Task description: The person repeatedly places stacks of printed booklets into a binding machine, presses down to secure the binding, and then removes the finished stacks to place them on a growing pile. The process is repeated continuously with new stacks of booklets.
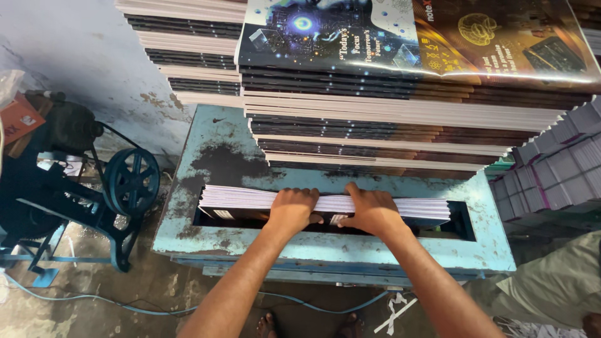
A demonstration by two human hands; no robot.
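A long stack of white-edged notebook blocks (238,199) lies in the slot of a worn light-blue metal machine bed (213,150). My left hand (293,209) grips the stack's front edge near the middle, fingers curled over the top. My right hand (372,211) presses on the same stack just to the right, fingers spread across its top and thumb at the front. Both forearms reach in from the bottom of the view.
A tall pile of glossy dark printed cover sheets (400,81) rises behind the slot. Bundled white blocks (557,169) stack at the right. A dark blue pulley wheel and motor (130,181) stand on the floor at left, with a cable (94,299) and my bare feet (307,325) below.
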